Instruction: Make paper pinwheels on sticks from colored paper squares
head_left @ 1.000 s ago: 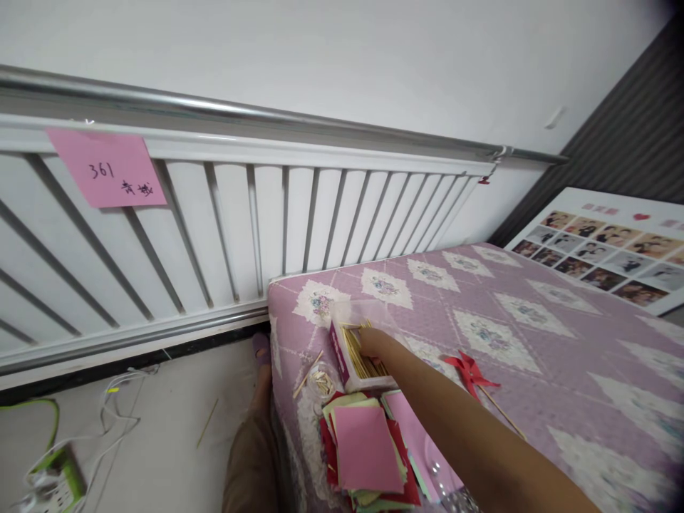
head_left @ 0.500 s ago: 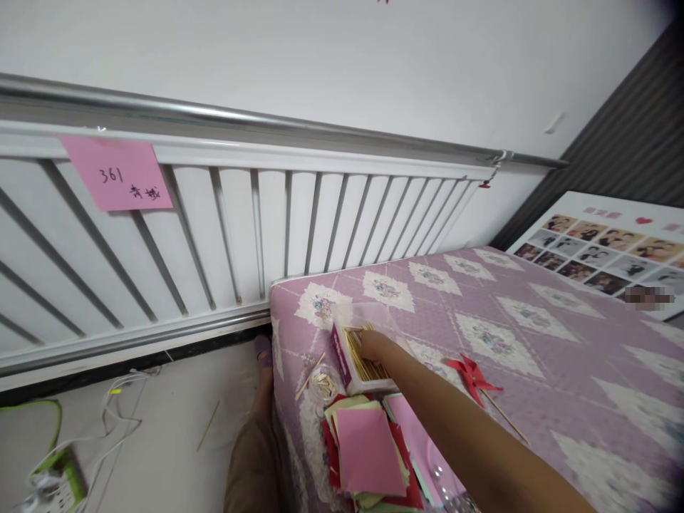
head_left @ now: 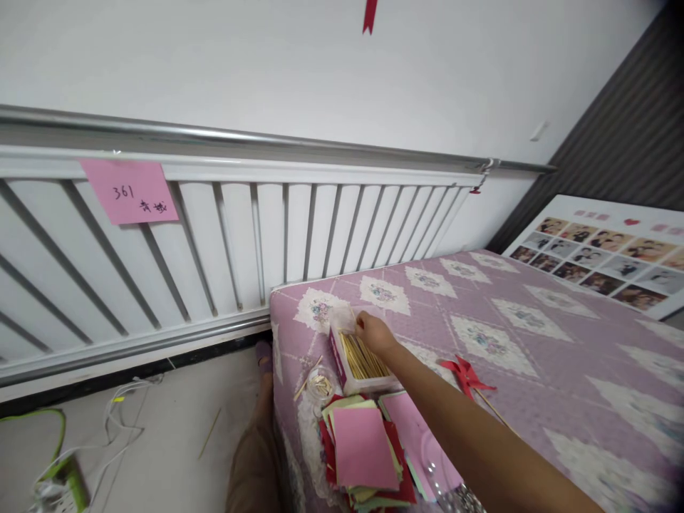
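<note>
My right hand (head_left: 371, 331) is over the far end of an open plastic box (head_left: 368, 387), its fingers pinched together. A thin wooden stick seems to show at the fingertips, though most of it is hidden. Many thin wooden sticks (head_left: 365, 358) lie side by side in the box. Beside the box on the left is a small clear round tub (head_left: 320, 385) of short pale pieces. In front of it sits a stack of coloured paper squares (head_left: 363, 445), pink on top. A red paper pinwheel (head_left: 467, 375) on a stick lies to the right of my forearm. My left hand is out of view.
A patterned purple bedspread (head_left: 427, 306) lies under these things. Along the wall runs a white radiator (head_left: 296, 221) with a pink note (head_left: 133, 192). A photo board (head_left: 603, 249) leans at the far right. Cables and a green power strip (head_left: 69, 477) are on the floor.
My right hand has lifted out from among the sticks and moved slightly to the far end of the box, fingers still pinched. The camera view has tilted up a little.
</note>
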The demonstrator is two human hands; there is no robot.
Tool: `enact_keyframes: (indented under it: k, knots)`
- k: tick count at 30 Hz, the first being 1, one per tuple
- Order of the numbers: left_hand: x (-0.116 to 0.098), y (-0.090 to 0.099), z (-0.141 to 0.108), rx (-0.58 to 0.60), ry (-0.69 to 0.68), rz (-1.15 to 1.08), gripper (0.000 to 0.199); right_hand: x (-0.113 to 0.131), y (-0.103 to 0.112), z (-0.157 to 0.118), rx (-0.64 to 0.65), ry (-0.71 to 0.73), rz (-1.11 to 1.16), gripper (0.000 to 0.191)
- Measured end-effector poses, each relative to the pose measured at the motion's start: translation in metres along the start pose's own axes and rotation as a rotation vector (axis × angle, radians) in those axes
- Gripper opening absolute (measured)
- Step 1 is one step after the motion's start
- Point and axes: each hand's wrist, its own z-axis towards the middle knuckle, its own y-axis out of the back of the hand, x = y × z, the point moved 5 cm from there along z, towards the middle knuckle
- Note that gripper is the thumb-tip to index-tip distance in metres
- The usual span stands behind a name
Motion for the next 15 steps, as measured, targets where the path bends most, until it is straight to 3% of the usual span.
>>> enact_keyframes:
  k: [3,5,6,8,10,11,15]
  knots:
    - [0.008,-0.004,-0.016,-0.024,-0.030,0.057,0.031,0.017,0.032,-0.018,-0.135,0.087,0.134,0.008]
    - [0.016,-0.020,-0.028,-0.010,-0.065,0.146,0.040,0.027,0.054,-0.039,-0.192,0.145,0.235,0.008]
    - [0.022,-0.029,-0.034,-0.006,-0.068,0.176,0.029,0.031,0.063,-0.052,-0.210,0.166,0.286,0.008]
    - [0.036,-0.050,-0.050,0.010,-0.075,0.212,0.025,0.036,0.076,-0.084,-0.236,0.181,0.387,0.014]
    - [0.053,-0.070,-0.073,0.026,-0.080,0.249,0.028,0.035,0.082,-0.118,-0.232,0.152,0.482,0.024]
    - [0.063,-0.080,-0.086,0.030,-0.078,0.268,0.019,0.033,0.081,-0.136,-0.209,0.114,0.558,0.026]
    - [0.107,-0.111,-0.137,0.056,-0.074,0.355,0.021,0.020,0.059,-0.196,0.002,-0.144,1.150,0.032]
